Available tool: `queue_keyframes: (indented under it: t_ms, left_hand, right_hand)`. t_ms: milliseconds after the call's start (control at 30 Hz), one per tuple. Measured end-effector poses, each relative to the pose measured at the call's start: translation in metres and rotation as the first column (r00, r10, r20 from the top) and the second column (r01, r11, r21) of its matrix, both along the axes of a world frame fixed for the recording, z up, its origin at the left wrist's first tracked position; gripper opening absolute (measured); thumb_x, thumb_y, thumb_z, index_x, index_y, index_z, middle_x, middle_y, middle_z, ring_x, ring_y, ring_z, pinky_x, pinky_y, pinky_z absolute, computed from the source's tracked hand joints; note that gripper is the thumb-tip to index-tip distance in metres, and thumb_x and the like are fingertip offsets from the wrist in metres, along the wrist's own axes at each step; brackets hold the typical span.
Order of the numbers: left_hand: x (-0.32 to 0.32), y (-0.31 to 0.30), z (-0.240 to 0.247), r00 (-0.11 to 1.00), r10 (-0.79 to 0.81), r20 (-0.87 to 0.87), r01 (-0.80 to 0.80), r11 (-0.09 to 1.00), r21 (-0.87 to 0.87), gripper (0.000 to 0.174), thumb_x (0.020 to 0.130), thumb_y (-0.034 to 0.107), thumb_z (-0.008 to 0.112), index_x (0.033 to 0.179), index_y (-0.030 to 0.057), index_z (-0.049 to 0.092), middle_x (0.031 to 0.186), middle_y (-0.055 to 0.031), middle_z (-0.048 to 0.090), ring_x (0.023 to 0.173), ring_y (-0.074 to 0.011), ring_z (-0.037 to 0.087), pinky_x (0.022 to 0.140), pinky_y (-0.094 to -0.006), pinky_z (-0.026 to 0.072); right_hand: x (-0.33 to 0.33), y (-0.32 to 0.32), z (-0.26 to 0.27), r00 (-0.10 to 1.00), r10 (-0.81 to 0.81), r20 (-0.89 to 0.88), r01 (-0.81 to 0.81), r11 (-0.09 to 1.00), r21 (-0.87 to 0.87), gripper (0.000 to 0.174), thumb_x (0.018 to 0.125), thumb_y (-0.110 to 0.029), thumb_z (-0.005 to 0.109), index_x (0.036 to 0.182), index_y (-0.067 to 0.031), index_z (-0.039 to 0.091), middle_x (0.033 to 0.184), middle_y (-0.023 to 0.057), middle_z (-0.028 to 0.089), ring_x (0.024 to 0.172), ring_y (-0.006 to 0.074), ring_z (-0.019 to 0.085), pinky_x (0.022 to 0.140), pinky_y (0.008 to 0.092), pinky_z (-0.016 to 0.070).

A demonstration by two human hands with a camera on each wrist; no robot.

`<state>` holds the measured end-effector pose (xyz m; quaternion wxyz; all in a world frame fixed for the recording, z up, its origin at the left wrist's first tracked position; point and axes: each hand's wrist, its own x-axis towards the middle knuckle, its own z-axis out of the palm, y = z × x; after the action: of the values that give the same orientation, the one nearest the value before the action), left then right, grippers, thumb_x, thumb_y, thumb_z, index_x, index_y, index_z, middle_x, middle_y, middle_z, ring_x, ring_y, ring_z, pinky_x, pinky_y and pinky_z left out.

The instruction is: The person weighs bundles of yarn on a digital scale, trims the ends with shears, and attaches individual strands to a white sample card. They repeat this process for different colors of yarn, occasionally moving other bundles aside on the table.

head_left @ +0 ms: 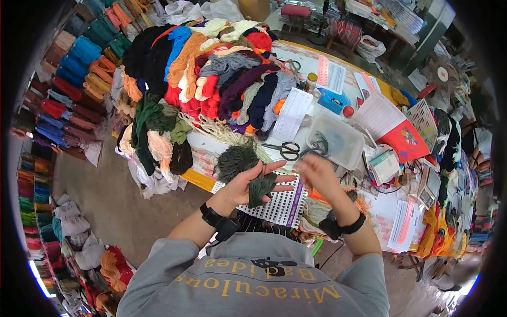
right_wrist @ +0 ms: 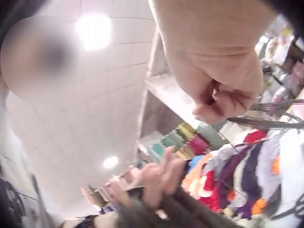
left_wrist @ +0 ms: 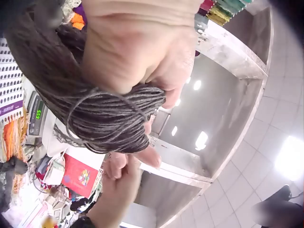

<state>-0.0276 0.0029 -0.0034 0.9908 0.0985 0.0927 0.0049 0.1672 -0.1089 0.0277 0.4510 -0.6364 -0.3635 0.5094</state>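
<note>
My left hand [head_left: 243, 186] is palm up with its fingers straight and spread. Dark grey-green yarn [head_left: 261, 189] is wound across them, and a looser bundle of the same yarn [head_left: 232, 161] hangs over the far side. In the left wrist view the wound strands [left_wrist: 109, 118] lie side by side round the hand. To the right, apart from it, my right hand [head_left: 319, 177] is raised and blurred in the head view. Its curled fingertips [right_wrist: 209, 114] pinch a thin dark strand [right_wrist: 231, 145] in the right wrist view.
Black-handled scissors [head_left: 289, 151] lie just beyond the hands, beside a clear plastic tub [head_left: 348, 145]. Under the left hand is a white card [head_left: 274, 208] with rows of dark dots. Coloured skeins [head_left: 211, 79] are heaped at the back left; a red booklet [head_left: 406, 140] lies right.
</note>
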Motion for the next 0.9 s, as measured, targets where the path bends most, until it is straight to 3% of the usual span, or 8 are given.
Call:
queue_keyframes:
  t_ms: [100, 200, 367, 433, 567, 700, 767, 900]
  left_hand:
    - [-0.006, -0.002, 0.005, 0.996, 0.066, -0.066, -0.060, 0.994, 0.089, 0.058, 0.094, 0.047, 0.029, 0.140, 0.0121, 0.023, 0.135, -0.0257, 0.032, 0.124, -0.0366, 0.036, 0.060, -0.0301, 0.0581]
    - [-0.012, -0.003, 0.016, 0.989, 0.124, 0.078, -0.122, 0.992, -0.021, 0.057, 0.093, 0.049, 0.029, 0.136, 0.0103, 0.033, 0.120, -0.0176, 0.048, 0.114, -0.0318, 0.046, 0.078, -0.0398, 0.0535]
    - [-0.018, 0.000, -0.007, 0.940, 0.154, 0.306, -0.153, 0.988, -0.027, 0.060, 0.093, 0.049, 0.029, 0.124, 0.0003, 0.044, 0.124, -0.0146, 0.048, 0.112, -0.0265, 0.050, 0.076, -0.0336, 0.0522]
    - [-0.020, -0.004, 0.010, 0.982, 0.186, -0.021, -0.175, 0.951, 0.255, 0.060, 0.094, 0.048, 0.028, 0.125, -0.0013, 0.043, 0.125, -0.0147, 0.047, 0.114, -0.0249, 0.048, 0.072, -0.0297, 0.0519]
    - [-0.016, -0.003, 0.019, 0.983, 0.183, 0.028, -0.185, 0.951, 0.247, 0.060, 0.095, 0.046, 0.026, 0.127, -0.0023, 0.040, 0.132, -0.0162, 0.040, 0.120, -0.0251, 0.043, 0.074, -0.0302, 0.0527]
    - [-0.024, 0.007, 0.001, 0.998, 0.061, -0.035, -0.047, 0.945, 0.324, 0.060, 0.095, 0.047, 0.024, 0.129, -0.0015, 0.039, 0.120, -0.0198, 0.050, 0.105, -0.0238, 0.055, 0.061, -0.0226, 0.0542]
    - [-0.024, 0.006, 0.003, 0.996, 0.077, -0.037, -0.061, 0.946, 0.320, 0.060, 0.095, 0.047, 0.024, 0.129, -0.0010, 0.039, 0.120, -0.0205, 0.051, 0.104, -0.0240, 0.056, 0.060, -0.0219, 0.0539]
    - [-0.019, -0.003, 0.024, 0.983, 0.161, -0.085, -0.134, 0.956, 0.261, 0.060, 0.095, 0.047, 0.023, 0.127, 0.0002, 0.041, 0.118, -0.0240, 0.051, 0.099, -0.0276, 0.059, 0.054, -0.0217, 0.0524]
  right_hand:
    - [-0.037, -0.010, 0.028, 0.965, 0.256, 0.053, -0.254, 0.966, -0.042, 0.023, 0.090, -0.023, 0.052, 0.083, -0.0022, 0.058, 0.057, 0.0025, 0.056, 0.040, 0.0079, 0.049, 0.037, 0.0231, 0.0371]
    - [-0.053, -0.021, 0.016, 0.909, 0.415, 0.045, -0.406, 0.904, -0.136, 0.021, 0.089, -0.022, 0.054, 0.086, -0.0021, 0.060, 0.059, 0.0043, 0.057, 0.042, 0.0086, 0.050, 0.040, 0.0240, 0.0389]
    - [-0.042, -0.022, -0.009, 0.957, 0.220, 0.188, -0.223, 0.975, -0.004, 0.017, 0.084, -0.018, 0.060, 0.087, -0.0013, 0.060, 0.065, 0.0052, 0.058, 0.052, 0.0115, 0.054, 0.049, 0.0250, 0.0420]
    - [-0.034, -0.022, -0.011, 0.950, 0.244, 0.197, -0.242, 0.970, -0.036, 0.016, 0.083, -0.015, 0.061, 0.088, 0.0000, 0.060, 0.070, 0.0054, 0.057, 0.056, 0.0124, 0.054, 0.052, 0.0256, 0.0429]
    - [-0.029, -0.023, -0.001, 0.924, 0.039, 0.381, -0.199, 0.898, 0.392, 0.011, 0.082, -0.007, 0.061, 0.087, 0.0021, 0.060, 0.089, 0.0071, 0.052, 0.061, 0.0124, 0.053, 0.056, 0.0232, 0.0433]
    - [-0.015, -0.032, 0.004, 0.994, -0.110, 0.001, 0.100, 0.905, 0.413, 0.015, 0.086, -0.012, 0.058, 0.083, 0.0034, 0.058, 0.089, 0.0064, 0.054, 0.057, 0.0097, 0.053, 0.051, 0.0198, 0.0404]
    - [-0.004, -0.034, 0.006, 0.833, -0.140, -0.535, 0.264, 0.951, 0.161, 0.017, 0.089, -0.015, 0.053, 0.083, 0.0008, 0.056, 0.079, 0.0065, 0.055, 0.051, 0.0098, 0.051, 0.043, 0.0184, 0.0352]
    - [0.001, -0.032, 0.008, 0.825, -0.255, -0.504, 0.323, 0.945, 0.050, 0.019, 0.092, -0.018, 0.049, 0.089, -0.0004, 0.055, 0.061, 0.0019, 0.052, 0.039, 0.0075, 0.043, 0.035, 0.0186, 0.0292]
